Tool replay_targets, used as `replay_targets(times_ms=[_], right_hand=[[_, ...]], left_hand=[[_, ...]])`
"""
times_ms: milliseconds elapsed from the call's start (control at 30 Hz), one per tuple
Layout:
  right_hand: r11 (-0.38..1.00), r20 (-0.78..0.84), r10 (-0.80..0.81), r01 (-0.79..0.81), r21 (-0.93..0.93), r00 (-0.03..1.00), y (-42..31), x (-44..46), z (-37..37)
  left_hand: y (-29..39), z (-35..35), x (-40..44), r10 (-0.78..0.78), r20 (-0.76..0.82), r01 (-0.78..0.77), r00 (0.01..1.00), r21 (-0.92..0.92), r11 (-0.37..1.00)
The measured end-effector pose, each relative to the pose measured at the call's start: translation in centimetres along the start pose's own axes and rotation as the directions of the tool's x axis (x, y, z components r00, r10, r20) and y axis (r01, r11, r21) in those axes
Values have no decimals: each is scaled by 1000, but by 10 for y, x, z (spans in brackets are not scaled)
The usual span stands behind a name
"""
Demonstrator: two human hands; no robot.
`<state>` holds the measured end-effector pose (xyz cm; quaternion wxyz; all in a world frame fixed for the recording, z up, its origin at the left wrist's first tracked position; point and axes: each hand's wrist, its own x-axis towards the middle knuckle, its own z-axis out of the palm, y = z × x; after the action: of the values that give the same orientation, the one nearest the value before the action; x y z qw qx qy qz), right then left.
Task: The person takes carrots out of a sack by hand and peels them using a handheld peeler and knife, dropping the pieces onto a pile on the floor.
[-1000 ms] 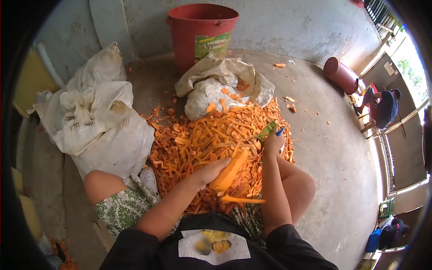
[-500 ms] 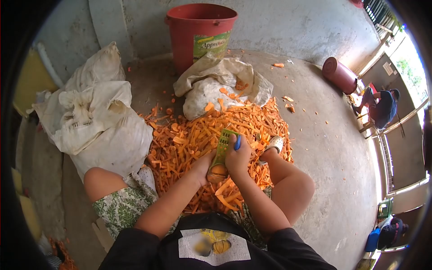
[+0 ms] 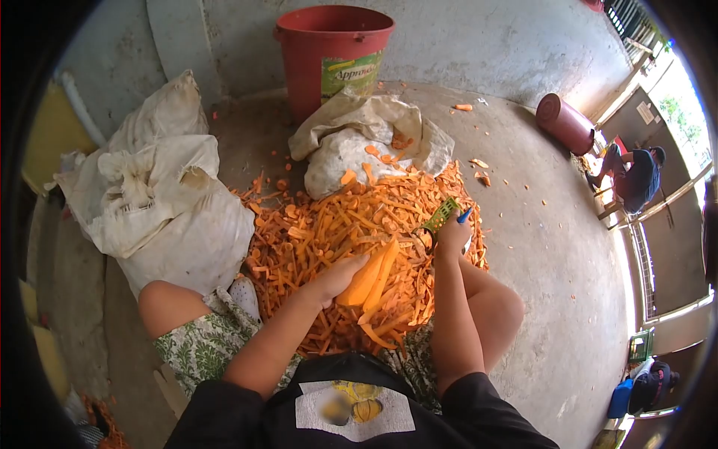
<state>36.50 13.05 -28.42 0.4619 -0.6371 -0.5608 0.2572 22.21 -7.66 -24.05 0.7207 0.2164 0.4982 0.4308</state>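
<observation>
My left hand (image 3: 342, 277) is closed round the thick end of a bright orange carrot (image 3: 372, 277), whose pointed end tilts up and away from me. A long cut face or strip shows along its side. Over the right part of a heap of carrot slices and strips (image 3: 314, 243), my right hand (image 3: 453, 239) grips a green slotted hand slicer (image 3: 441, 215). A blue part (image 3: 465, 215) sticks out by the thumb. The slicer and the carrot are apart.
White sacks (image 3: 172, 217) stand at the left, and another crumpled sack (image 3: 359, 153) lies behind the heap. Beyond is a red bin (image 3: 299, 75). A maroon drum (image 3: 562, 123) lies at the far right, near a seated person (image 3: 639, 179). Another person (image 3: 649, 388) is at lower right.
My right hand has moved right and away with the slicer, off the carrot. The carrot in my left hand now shows in full, its tip pointing up.
</observation>
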Motion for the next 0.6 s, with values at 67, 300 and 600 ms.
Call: replay_targets(times_ms=[67, 300, 600], right_hand=[[982, 253, 75, -115, 148, 965, -2, -1, -1], [886, 850, -85, 429, -174, 519, -59, -59, -31], [876, 893, -142, 474, -88, 428, -73, -92, -31]], left_hand=[[-2, -1, 3, 182, -77, -186, 980, -38, 982], [17, -14, -8, 468, -376, -57, 800, 729, 682], [16, -19, -7, 565, -355, -184, 745, 705, 685]])
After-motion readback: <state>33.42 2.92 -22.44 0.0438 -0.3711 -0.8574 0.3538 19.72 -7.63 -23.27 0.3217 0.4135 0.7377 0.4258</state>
